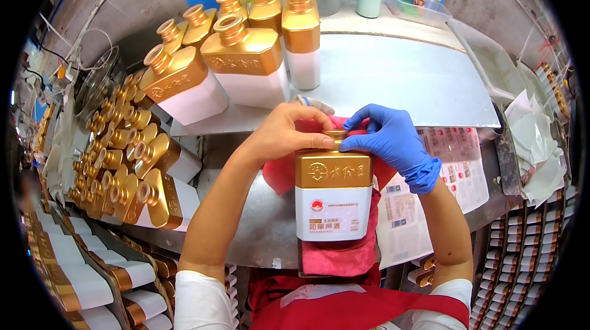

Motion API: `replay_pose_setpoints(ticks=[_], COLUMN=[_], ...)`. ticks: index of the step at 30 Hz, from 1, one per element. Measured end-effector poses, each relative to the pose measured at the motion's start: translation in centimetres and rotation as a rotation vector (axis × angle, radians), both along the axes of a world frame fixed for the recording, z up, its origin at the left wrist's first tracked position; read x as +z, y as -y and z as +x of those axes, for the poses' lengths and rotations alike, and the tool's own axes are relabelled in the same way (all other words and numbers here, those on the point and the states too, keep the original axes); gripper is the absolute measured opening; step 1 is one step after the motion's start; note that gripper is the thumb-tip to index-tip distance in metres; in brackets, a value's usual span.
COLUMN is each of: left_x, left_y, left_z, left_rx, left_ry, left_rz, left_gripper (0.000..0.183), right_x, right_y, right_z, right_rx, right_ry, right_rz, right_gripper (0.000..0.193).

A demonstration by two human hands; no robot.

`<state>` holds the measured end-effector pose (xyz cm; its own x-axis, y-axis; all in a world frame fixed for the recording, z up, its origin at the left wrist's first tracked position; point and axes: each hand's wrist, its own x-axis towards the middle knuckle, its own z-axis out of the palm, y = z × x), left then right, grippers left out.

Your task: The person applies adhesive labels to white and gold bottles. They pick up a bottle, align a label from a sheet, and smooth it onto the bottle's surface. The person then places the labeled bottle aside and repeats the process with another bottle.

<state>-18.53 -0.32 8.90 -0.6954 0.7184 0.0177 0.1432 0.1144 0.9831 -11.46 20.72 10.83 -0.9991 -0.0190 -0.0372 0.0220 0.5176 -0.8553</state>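
Observation:
In front of me a white bottle with a gold shoulder and neck [335, 207] stands on a pink cloth [338, 260]. A small red emblem and printed lettering mark its white front. Bare, my left hand [284, 130] closes its thumb and fingers on the left side of the neck. Opposite it, my right hand [390, 140], in a blue glove, pinches the neck from the right. Fingers hide part of the bottle's mouth. Printed label sheets [402, 225] lie beside the bottle, under my right forearm. A greyish bundled cloth [313, 105] lies just beyond my left hand.
Several matching bottles [246, 65] stand on the raised pale board [399, 75] at the back left. More bottles [153, 194] crowd the left side. Crates of bottles [522, 256] fill the lower right. White paper [534, 145] hangs over the right edge.

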Motion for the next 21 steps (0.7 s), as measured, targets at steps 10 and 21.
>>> replay_pose_setpoints(ticks=[10,21], left_x=[1.4,4.6], left_y=[0.6,0.7], left_z=[0.0,4.7], left_rx=[-0.063,-0.167], left_ry=[-0.303,-0.356], left_rz=[-0.08,0.013], left_gripper=[0.024,0.024], right_x=[-1.2,-0.7], right_y=[-1.0,-3.2], right_z=[1.6,3.1], right_rx=[0.044,0.413], right_ry=[-0.056,0.172], right_rz=[-0.408,-0.547], right_gripper=[0.02,0.021])
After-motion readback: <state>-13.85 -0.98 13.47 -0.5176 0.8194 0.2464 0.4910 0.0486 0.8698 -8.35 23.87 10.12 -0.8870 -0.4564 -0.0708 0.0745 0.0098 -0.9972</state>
